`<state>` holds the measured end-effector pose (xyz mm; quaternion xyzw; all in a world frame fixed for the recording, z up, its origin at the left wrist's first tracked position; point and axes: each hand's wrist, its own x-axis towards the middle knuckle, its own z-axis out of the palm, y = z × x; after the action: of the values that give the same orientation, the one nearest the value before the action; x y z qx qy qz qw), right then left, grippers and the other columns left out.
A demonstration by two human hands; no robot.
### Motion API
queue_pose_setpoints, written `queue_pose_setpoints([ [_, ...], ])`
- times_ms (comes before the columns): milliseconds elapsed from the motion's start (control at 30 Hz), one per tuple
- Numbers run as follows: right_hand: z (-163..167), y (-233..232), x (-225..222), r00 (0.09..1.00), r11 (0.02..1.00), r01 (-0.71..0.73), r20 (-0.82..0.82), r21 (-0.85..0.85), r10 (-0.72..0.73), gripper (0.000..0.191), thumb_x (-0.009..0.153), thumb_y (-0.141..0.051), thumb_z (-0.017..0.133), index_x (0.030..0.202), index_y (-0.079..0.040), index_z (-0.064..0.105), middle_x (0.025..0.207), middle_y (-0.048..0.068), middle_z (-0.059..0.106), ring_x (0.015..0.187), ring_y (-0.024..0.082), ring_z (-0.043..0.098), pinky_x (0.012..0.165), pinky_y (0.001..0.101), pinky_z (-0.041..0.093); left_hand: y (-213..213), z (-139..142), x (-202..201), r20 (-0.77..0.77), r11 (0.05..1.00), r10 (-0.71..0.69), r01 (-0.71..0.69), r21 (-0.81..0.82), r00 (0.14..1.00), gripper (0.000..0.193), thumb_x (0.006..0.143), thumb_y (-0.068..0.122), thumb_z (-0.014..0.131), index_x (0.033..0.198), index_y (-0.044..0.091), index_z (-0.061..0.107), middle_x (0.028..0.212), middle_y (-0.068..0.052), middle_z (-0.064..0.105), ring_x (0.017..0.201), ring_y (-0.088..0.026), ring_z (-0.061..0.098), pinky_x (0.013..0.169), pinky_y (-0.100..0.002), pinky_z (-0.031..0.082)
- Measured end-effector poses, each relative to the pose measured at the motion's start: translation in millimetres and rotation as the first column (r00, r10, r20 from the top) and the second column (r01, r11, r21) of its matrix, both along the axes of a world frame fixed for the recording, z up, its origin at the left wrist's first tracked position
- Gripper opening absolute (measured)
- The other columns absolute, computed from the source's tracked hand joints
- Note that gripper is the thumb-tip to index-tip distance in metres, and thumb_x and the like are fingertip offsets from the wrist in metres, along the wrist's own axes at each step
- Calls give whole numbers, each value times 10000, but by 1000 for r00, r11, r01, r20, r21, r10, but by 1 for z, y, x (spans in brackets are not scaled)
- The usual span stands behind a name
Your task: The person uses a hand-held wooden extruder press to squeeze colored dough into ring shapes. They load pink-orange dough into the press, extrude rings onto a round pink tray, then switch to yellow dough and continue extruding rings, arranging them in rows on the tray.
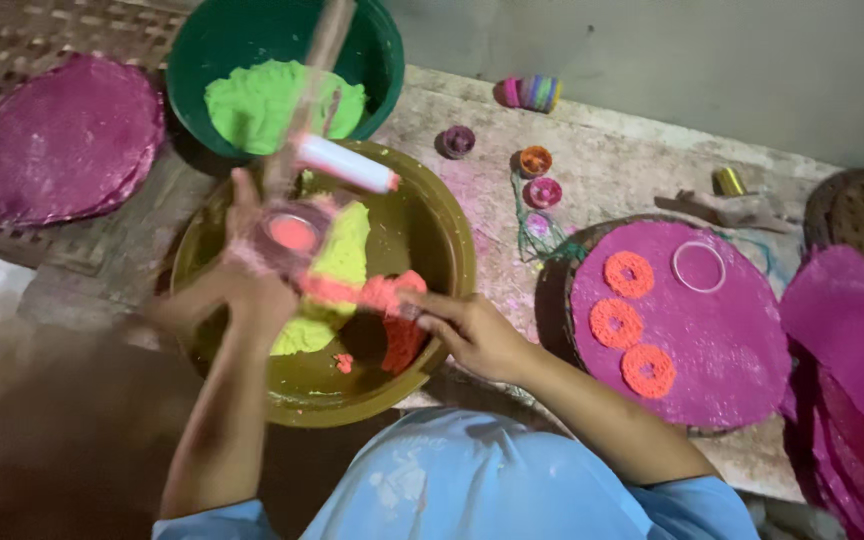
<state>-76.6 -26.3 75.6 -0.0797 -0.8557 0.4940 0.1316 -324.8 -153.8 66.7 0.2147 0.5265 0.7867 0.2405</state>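
My left hand [242, 275] holds a round press mould [292, 232] with orange dough showing in its opening, over the olive bowl [442, 230]. A white-handled part [344, 163] sticks out above it, blurred by motion. My right hand [467, 328] pinches orange dough [392, 305] at the bowl's right side. Green dough [342, 250] also lies in the bowl. To the right, a round magenta sheet [722, 340] carries three orange dough rings [630, 322] and a thin white ring [699, 266].
A dark green bowl [382, 50] with light green dough [252, 100] stands behind. Magenta discs lie at far left [62, 135] and stacked at right [852, 340]. Small caps [535, 160] and a striped spool [535, 92] sit on the slab near the wall.
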Motion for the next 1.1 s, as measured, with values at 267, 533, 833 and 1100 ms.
queue_pose_setpoints([
  [267, -1, 14, 3, 995, 957, -64, 95, 283, 39, 389, 1079, -320, 581, 1430, -153, 605, 1443, 158, 612, 1293, 341, 625, 1079, 455, 535, -36, -30, 1, 28, 960, -243, 245, -135, 970, 361, 894, 58, 593, 1241, -36, 626, 1032, -49, 616, 856, -108, 620, 632, -250, 520],
  [533, 23, 46, 80, 671, 528, -336, -591, -780, -447, 844, 1054, -507, 595, 1648, -108, 146, 1658, 224, 404, 1384, 433, 536, 1041, 541, 501, 23, -42, 186, 504, 392, -834, 883, 259, 223, 500, 805, 28, 625, 1297, -27, 557, 1120, -101, 662, 938, -158, 648, 772, -260, 526],
  [833, 57, 43, 230, 873, 917, 124, -481, 378, 80, 261, 992, -282, 568, 1168, -124, 457, 1439, 292, 554, 1261, 463, 656, 919, 522, 613, 59, -17, 234, -195, 380, -923, 705, -599, 332, 246, 901, 100, 716, 1136, 79, 649, 1010, -43, 689, 940, -137, 672, 827, -317, 582],
  [1100, 59, 27, 248, 877, 840, 257, -481, 478, 6, 424, 954, -232, 591, 1346, -213, 430, 1454, 254, 583, 1314, 504, 614, 1010, 540, 559, 85, -45, 280, -275, 298, -950, 690, -660, 147, 323, 877, 90, 689, 1195, 57, 647, 1097, -76, 701, 988, -186, 683, 864, -341, 578],
])
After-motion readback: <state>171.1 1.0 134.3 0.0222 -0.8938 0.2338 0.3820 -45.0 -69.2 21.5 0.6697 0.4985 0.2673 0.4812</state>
